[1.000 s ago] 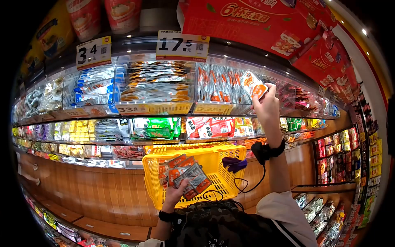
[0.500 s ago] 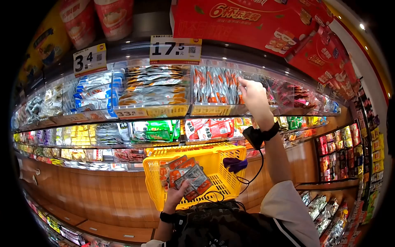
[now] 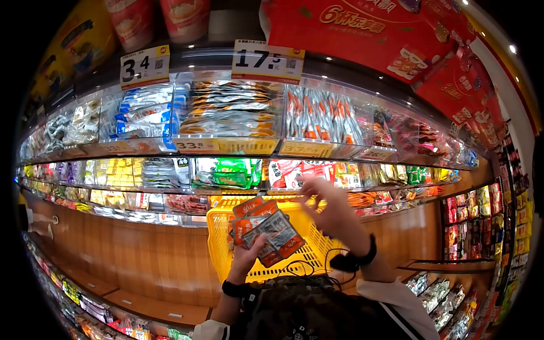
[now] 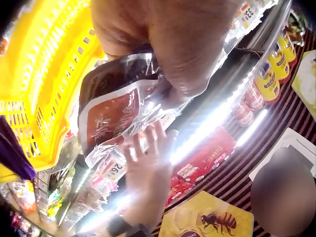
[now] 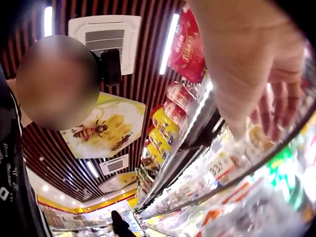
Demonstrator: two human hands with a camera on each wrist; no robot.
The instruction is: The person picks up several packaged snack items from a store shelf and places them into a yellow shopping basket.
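Note:
In the head view, my left hand [image 3: 248,259] grips a fanned bunch of flat snack packets [image 3: 270,231], orange and clear-silver, above a yellow shopping basket [image 3: 220,252]. The thumb lies across the front packet; in the left wrist view the top packet [image 4: 111,116] is dark and orange with a shiny wrapper. To the right, over the basket's right side, is my right hand [image 3: 334,214], blurred, with fingers spread and no packet visible in it. Its fingers [image 5: 279,106] hang loosely in the right wrist view.
A lit shelf holds clear bins: silver-orange packets [image 3: 323,116], brown-orange packets [image 3: 229,110] and blue-white packets [image 3: 146,113]. Below are green packets [image 3: 226,171] and red packets [image 3: 289,173]. A purple cloth [image 4: 15,153] hangs at the basket. Red boxes [image 3: 362,28] stand above.
My right hand held a packet at the upper bin, then was at that bin with no packet visible, and has come down to the basket. The left hand still holds its packets.

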